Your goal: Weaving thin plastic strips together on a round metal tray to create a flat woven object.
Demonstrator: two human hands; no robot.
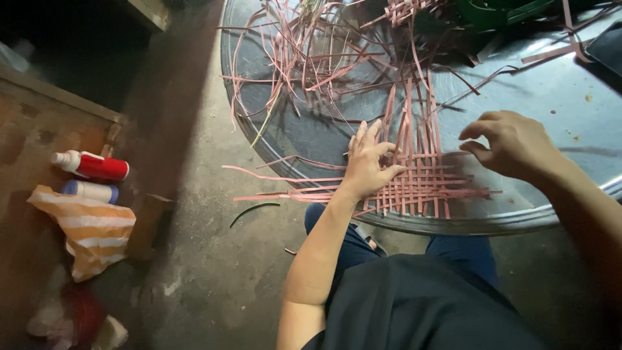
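Left hand (pixel 368 163) flat, open, pressing pink woven mat (pixel 421 178) on round desk (pixel 557 104), right hand (pixel 512 144) hovering beside, fingers curled, holding nothing

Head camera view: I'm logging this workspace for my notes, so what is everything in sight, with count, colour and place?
Woven mat of flat pink strips: one, pink, near edge of table.
Loose pink strips: many, pink, scattered across table's far side.
Round glass-topped table: one, grey, upper right.
Red plastic bottle with white cap: one, lying on floor at left.
Blue and white bottle: one, just below the red one.
Orange and white striped bag: one, floor at left.
Concrete floor: grey, below table.
Left hand: fingers pressing on mat.
Right hand: fingers curled above mat's right side; whether it pinches a strip is unclear.
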